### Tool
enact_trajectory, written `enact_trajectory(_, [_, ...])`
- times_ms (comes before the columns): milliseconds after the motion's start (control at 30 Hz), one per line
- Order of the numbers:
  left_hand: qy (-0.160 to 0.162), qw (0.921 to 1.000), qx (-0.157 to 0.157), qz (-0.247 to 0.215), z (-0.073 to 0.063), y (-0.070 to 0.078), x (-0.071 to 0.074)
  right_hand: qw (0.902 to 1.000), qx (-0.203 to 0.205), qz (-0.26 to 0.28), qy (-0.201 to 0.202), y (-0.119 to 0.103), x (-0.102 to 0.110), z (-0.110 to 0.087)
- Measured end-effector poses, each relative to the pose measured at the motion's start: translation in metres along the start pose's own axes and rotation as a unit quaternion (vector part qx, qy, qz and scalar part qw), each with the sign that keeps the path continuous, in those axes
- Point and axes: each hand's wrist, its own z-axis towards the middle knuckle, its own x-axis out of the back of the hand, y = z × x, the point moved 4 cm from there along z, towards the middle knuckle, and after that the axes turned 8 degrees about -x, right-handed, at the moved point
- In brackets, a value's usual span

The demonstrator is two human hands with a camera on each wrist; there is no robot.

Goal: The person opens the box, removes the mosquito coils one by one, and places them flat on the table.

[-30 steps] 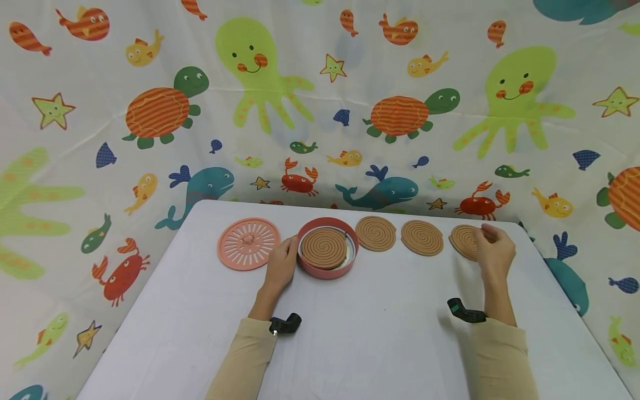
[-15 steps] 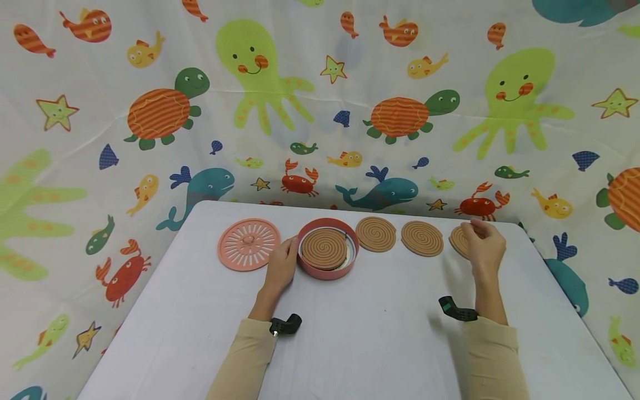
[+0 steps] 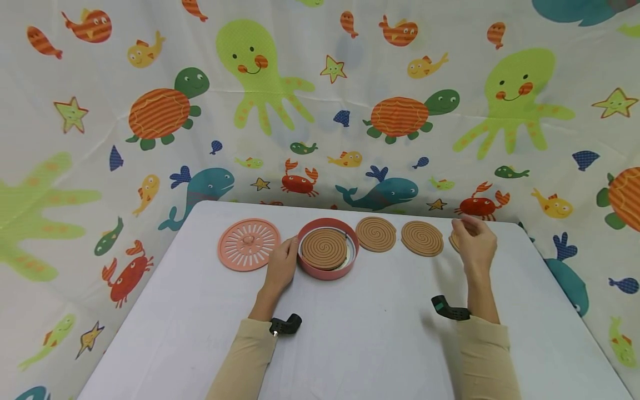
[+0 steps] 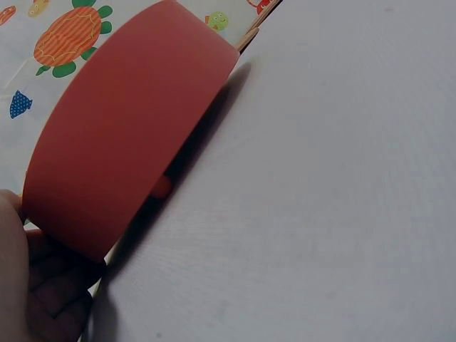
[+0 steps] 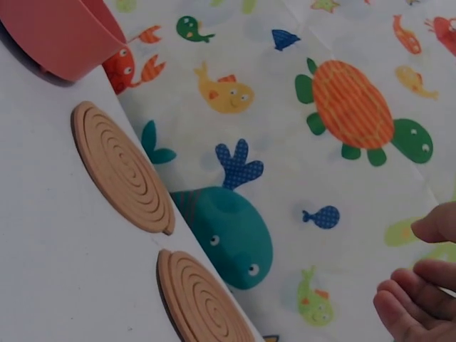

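Observation:
A round red tin [image 3: 327, 274] stands near the table's back edge with a brown spiral mosquito coil [image 3: 324, 249] inside. My left hand [image 3: 281, 261] holds the tin by its left side; in the left wrist view the thumb is at the rim of the red tin wall [image 4: 128, 121], the other fingers low against it. Far to the right, my right hand [image 3: 477, 244] is raised over a third loose coil [image 3: 454, 243], mostly hiding it. Nothing is between its loosely bent fingers [image 5: 410, 303] and the thumb, which stand apart in the right wrist view.
A pink slotted lid [image 3: 249, 244] with a small knob lies left of the tin. Two more coils, one [image 3: 376, 234] beside the tin and another [image 3: 422, 239] further right, lie flat in a row. A sea-animal curtain [image 3: 320, 111] hangs behind the white table [image 3: 370, 333].
My right hand has drifted left across the rightmost coil, covering more of it. The left hand and the tin have stayed in place.

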Motion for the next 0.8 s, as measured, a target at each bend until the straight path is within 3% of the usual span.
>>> enact_trajectory(233, [0.001, 1.0000, -0.003, 0.002, 0.000, 0.001, 0.001, 0.9994, 0.026, -0.018, 0.010, -0.005, -0.004, -0.006])
enact_trajectory(467, [0.001, 1.0000, -0.002, 0.004, -0.001, 0.001, 0.000, 0.9982, 0.055, 0.015, -0.016, -0.012, -0.011, -0.013])
enact_trajectory(800, [0.001, 1.0000, -0.002, 0.004, -0.001, 0.000, 0.000, 0.9958, 0.088, 0.005, -0.023, -0.021, -0.018, -0.024])
